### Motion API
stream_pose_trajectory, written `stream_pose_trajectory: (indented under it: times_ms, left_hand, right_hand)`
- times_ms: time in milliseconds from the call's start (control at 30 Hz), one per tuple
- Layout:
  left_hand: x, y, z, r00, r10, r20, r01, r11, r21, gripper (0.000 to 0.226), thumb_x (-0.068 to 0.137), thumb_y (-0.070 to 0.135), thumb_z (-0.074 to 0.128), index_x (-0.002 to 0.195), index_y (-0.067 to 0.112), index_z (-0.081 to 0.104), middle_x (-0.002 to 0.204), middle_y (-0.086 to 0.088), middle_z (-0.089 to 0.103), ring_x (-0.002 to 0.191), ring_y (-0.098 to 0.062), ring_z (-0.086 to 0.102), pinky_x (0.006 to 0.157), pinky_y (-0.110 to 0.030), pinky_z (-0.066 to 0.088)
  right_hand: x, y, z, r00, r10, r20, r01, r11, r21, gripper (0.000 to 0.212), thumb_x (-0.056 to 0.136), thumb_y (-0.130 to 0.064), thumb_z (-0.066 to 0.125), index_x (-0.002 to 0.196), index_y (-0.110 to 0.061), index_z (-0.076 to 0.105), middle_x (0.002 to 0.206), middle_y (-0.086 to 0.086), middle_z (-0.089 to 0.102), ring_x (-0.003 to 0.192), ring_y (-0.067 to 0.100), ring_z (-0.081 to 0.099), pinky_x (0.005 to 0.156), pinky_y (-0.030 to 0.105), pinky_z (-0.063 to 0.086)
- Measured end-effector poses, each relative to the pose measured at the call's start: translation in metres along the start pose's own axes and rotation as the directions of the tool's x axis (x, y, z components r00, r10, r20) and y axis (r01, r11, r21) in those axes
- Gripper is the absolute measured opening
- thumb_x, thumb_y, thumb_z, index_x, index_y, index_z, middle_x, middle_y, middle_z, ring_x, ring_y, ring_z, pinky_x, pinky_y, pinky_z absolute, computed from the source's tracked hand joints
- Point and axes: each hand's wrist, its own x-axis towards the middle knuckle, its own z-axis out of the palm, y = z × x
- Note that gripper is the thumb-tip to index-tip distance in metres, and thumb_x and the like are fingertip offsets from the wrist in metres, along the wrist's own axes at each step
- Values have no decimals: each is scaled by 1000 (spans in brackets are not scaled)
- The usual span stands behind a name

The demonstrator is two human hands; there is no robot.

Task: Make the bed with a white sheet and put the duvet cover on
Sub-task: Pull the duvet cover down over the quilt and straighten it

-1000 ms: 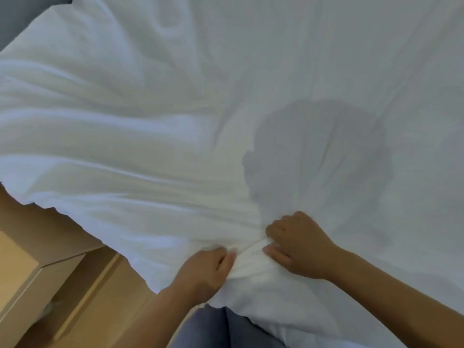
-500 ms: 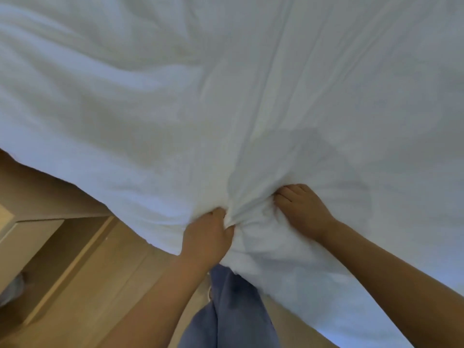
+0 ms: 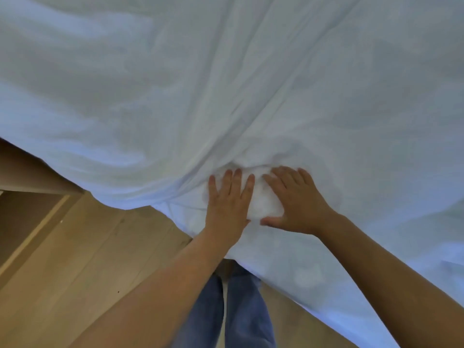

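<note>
The white sheet (image 3: 251, 84) is lying across the bed, filling the far and right of the view and running off three edges; the mattress beneath is hidden. The left hand (image 3: 227, 204) and right hand (image 3: 296, 204) are pressing flat on its near edge, fingers straight and spread, flanking a bunched lump of fabric (image 3: 263, 199). The left thumb is out of sight. Blue trouser legs (image 3: 241, 310) are standing on the wooden floor (image 3: 88, 247); a wooden unit (image 3: 30, 217), near left, is cut off.
</note>
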Motion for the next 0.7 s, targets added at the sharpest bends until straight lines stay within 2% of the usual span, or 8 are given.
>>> stream_pose_trajectory:
  times_ms: [100,167,267,333,433,500,567,700]
  left_hand:
    - [13,5,-6,962,106,-251,-121,991,-48,41,56,16,86,95,15,72,86,-10,70,79,-25,68,80,-39,54]
    - [18,4,-14,919,105,-380,-191,962,-195,29,48,0,84,71,4,68,59,-11,62,49,-27,60,50,-30,52]
    - [14,2,-40,970,32,-242,-140,884,-446,6,86,10,59,81,7,58,74,-9,60,66,-30,56,60,-33,40]
    - [5,-8,-53,993,70,-91,-109,817,-566,28,94,30,47,67,22,45,67,8,52,66,-18,47,58,-29,27]
    - [-13,-13,-81,970,191,150,-14,661,-750,32,81,57,48,61,32,57,63,14,56,66,-4,52,60,-20,37]
    - [-19,-2,-80,967,163,197,12,742,-670,29,79,59,44,71,36,58,73,14,58,75,-5,55,66,-23,40]
    - [-25,21,-67,1000,13,-25,-22,911,-412,19,86,47,49,87,30,56,84,10,56,85,-20,57,71,-32,40]
    - [-42,73,-20,942,-46,-333,-41,967,-252,67,56,32,85,113,3,65,106,-16,66,97,-34,65,83,-57,47]
  right_hand:
    - [-8,6,8,984,-80,158,116,965,-234,97,82,-58,57,151,-18,2,158,14,5,144,31,8,113,54,5]
    - [-8,8,3,999,-28,43,34,989,-140,70,91,-32,56,149,-13,21,148,19,31,135,34,32,107,47,25]
    - [-8,5,-21,979,132,-157,-131,991,22,35,93,-20,48,127,-13,48,115,10,59,101,29,54,73,33,35]
    - [-24,3,-34,980,95,-174,-80,993,92,12,95,-28,42,99,-20,50,92,3,61,79,24,54,60,30,28]
    - [-59,1,-56,997,18,76,-50,890,453,32,90,-48,35,68,-28,44,67,-11,54,61,6,49,53,22,28]
    - [-65,9,-59,977,3,214,-152,715,682,37,91,-50,41,68,-25,57,67,-11,59,60,1,52,53,14,33]
    - [-62,13,-40,967,12,254,-204,633,747,35,96,-41,45,79,-15,62,78,-4,63,71,9,56,60,16,39]
    - [-53,11,6,987,89,130,-143,854,501,30,99,-32,42,115,-13,58,116,4,60,107,20,54,89,28,39]
